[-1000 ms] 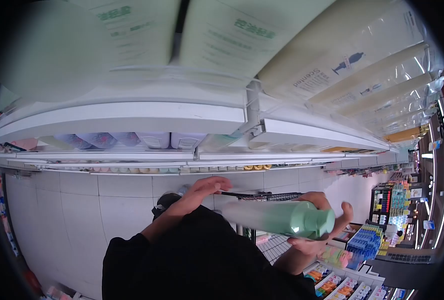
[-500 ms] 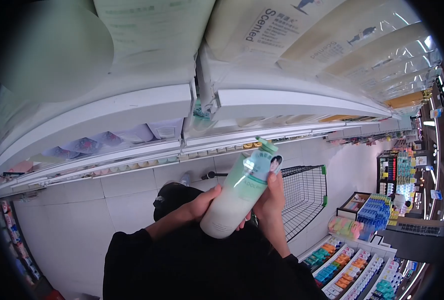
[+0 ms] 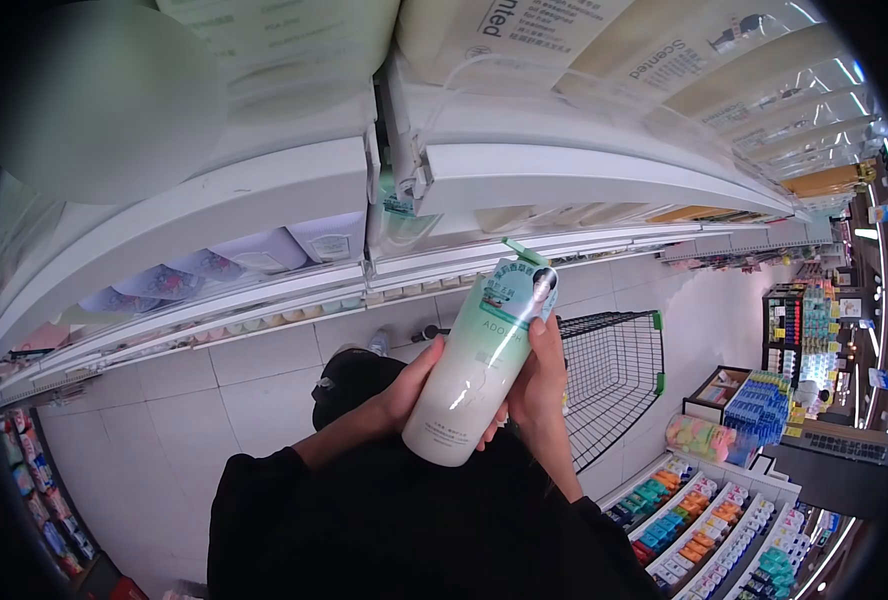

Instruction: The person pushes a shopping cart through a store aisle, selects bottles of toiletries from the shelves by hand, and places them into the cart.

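Note:
A tall pump bottle [image 3: 461,390], pale green at the pump and fading to white at the base, is tilted in front of my body with its printed front facing me. Around its neck hangs a round blue-green tag [image 3: 516,290] with a small portrait on it. My left hand [image 3: 409,385] grips the lower left side of the bottle, thumb along its edge. On the other side my right hand [image 3: 539,385] holds it, with the thumb on the front near the tag and other fingers partly hidden behind it.
White store shelves [image 3: 584,170] with large bottles run close in front of me. Lilac packages [image 3: 259,250] stand on a lower shelf. A black wire shopping cart [image 3: 614,380] with green corners is just right of my hands. Stocked display racks [image 3: 694,530] stand at lower right.
The bottle has turned so its printed front and tag face me more squarely, and its pump end has shifted slightly up and left. Both hands keep hold of it.

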A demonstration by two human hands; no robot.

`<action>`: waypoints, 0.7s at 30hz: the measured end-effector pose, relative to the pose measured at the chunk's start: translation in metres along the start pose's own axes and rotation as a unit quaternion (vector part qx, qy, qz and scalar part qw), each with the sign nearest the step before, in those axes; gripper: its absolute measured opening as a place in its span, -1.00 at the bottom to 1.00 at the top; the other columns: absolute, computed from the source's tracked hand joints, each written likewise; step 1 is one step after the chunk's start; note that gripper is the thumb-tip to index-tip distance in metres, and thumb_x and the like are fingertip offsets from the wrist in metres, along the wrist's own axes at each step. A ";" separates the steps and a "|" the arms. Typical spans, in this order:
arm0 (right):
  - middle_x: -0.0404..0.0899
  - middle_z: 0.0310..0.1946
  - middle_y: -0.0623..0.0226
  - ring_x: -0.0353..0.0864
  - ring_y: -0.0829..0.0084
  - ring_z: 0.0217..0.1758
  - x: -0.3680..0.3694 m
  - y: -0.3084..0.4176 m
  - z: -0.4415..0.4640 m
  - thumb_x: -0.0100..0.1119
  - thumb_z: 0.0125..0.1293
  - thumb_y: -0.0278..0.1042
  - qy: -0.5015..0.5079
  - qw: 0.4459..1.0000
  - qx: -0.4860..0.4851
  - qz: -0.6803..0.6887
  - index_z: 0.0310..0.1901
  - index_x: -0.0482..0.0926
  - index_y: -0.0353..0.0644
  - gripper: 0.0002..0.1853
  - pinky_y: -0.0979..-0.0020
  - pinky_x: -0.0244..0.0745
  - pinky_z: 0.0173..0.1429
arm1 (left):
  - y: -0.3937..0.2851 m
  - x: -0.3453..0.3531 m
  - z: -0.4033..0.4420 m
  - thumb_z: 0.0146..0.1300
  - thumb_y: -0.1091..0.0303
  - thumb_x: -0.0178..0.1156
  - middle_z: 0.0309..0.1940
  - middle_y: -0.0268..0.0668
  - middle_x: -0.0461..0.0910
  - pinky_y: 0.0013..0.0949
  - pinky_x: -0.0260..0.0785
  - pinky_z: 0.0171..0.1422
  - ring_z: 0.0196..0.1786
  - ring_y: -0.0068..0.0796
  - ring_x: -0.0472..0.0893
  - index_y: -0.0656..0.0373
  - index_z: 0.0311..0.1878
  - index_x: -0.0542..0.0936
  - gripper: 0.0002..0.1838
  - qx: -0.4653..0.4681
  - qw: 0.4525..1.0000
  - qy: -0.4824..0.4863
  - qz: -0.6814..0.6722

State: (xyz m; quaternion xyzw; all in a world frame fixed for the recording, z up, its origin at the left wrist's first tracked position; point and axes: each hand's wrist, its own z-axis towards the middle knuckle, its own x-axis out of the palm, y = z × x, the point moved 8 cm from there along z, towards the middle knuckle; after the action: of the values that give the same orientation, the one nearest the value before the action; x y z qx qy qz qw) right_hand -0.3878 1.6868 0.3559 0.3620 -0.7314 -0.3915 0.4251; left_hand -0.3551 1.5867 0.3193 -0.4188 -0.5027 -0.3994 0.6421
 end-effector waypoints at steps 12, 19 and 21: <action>0.46 0.19 0.11 0.54 0.23 0.15 -0.004 0.000 -0.004 0.05 0.44 0.08 0.013 1.000 -0.001 0.019 0.45 0.18 -0.16 -0.31 0.23 0.52 0.20 | 0.000 0.003 0.000 0.43 -0.44 -0.65 0.09 0.08 0.52 -0.03 0.52 0.19 0.03 -0.03 0.64 0.24 0.43 0.28 -0.03 -0.012 1.000 -0.006 0.013; 0.40 0.29 0.10 0.47 0.21 0.28 -0.004 0.004 -0.018 0.24 0.35 -0.05 0.006 0.999 -0.019 0.036 0.56 -0.08 -0.09 -0.09 0.19 0.45 0.30 | -0.010 -0.019 -0.016 0.62 -0.13 -0.57 0.26 -0.11 0.48 -0.23 0.36 0.40 0.23 -0.30 0.55 0.22 0.46 0.27 -0.29 0.032 0.947 -0.197 0.250; 0.20 0.45 -0.08 0.30 0.15 0.46 -0.001 0.005 -0.022 0.28 0.34 -0.25 0.076 0.995 -0.061 0.001 0.57 -0.22 -0.15 -0.02 0.11 0.24 0.47 | -0.018 -0.015 -0.018 0.63 -0.10 -0.54 0.27 -0.13 0.47 -0.23 0.32 0.43 0.26 -0.32 0.53 0.22 0.47 0.26 -0.32 0.039 0.934 -0.199 0.293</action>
State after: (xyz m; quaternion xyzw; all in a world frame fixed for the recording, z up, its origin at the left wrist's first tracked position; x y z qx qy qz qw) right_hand -0.3685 1.6835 0.3672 0.3634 -0.6721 -0.4067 0.5008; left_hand -0.3686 1.5654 0.3044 -0.5933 -0.4904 -0.0820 0.6331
